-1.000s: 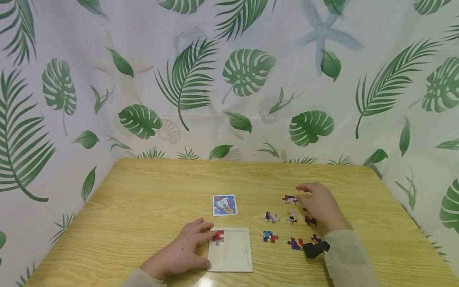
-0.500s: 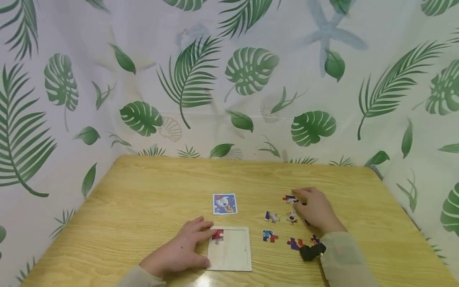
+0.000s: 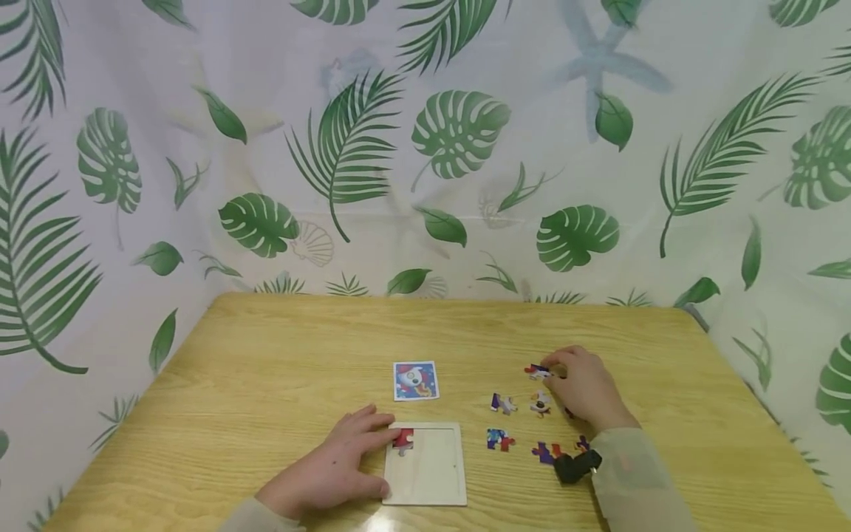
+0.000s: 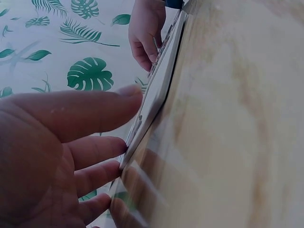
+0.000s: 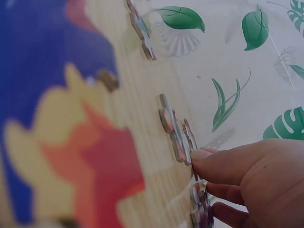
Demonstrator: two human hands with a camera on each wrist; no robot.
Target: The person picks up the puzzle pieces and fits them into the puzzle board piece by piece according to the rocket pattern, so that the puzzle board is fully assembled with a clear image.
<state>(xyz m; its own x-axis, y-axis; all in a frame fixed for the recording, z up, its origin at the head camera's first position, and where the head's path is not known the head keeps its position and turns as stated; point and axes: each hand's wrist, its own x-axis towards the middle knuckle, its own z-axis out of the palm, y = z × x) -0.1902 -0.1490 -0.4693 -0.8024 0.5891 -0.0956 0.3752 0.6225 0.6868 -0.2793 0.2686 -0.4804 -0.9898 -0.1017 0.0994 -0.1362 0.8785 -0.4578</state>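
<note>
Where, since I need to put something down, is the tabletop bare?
In the head view, bare tabletop lies left of the picture card, beyond the left hand; also along the far edge, and right of the right hand. Crowded: between the wooden tray and right hand, where puzzle pieces lie.

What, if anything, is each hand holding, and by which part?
The right hand seemingly pinches the farthest puzzle piece by its right end; the left hand touches the tray along its left edge.
</note>
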